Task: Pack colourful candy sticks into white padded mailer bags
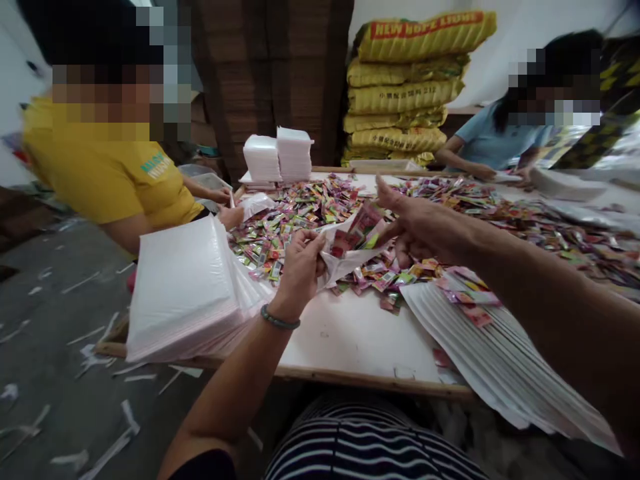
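Observation:
My left hand (303,261) is closed on the near-left rim of a white mailer bag (345,268), tilted with its mouth open. Small colourful sachets (364,223) show in the mouth of the bag. At the bag's right edge is my right hand (413,230), thumb raised and fingers apart, the lower fingers near the sachets and partly hidden. Loose sachets (310,207) are heaped beyond and around the bag on the white table (345,337).
Stacked padded mailers (183,273) stand at the left corner; fanned white mailers (465,347) overhang the front right edge, sachets on top. Co-workers in a yellow shirt (110,167) and a blue shirt (493,137) sit around. White stacks (294,155) and yellow sacks (400,97) are behind.

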Motion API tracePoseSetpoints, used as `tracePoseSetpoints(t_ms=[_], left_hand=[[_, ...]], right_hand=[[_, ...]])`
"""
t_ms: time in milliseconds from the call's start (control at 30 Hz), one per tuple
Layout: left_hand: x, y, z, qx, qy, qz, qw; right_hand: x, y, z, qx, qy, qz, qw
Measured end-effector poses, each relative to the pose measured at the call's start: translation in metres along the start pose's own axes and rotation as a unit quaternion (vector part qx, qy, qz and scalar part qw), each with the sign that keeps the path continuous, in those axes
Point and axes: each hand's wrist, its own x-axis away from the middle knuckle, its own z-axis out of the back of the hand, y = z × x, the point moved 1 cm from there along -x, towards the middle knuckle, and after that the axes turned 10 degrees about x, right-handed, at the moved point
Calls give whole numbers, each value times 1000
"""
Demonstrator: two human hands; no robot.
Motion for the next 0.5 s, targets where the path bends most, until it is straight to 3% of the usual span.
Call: tracePoseSetpoints(t_ms=[133,267,367,433,500], left_hand=[[-6,13,14,-5,49,32,998],[-10,18,33,-134,82,-19,987],[-13,26,42,-299,75,-122,943],[-15,33,44,-389,58,-154,906],[-12,41,42,-420,42,-164,892]], right_hand=[[4,13,-10,168,0,117,979],[0,31,-32,307,154,228,911],[-1,29,-42,324,234,316,860],[2,22,-47,331,221,366,841],[10,14,-48,305,219,388,842]])
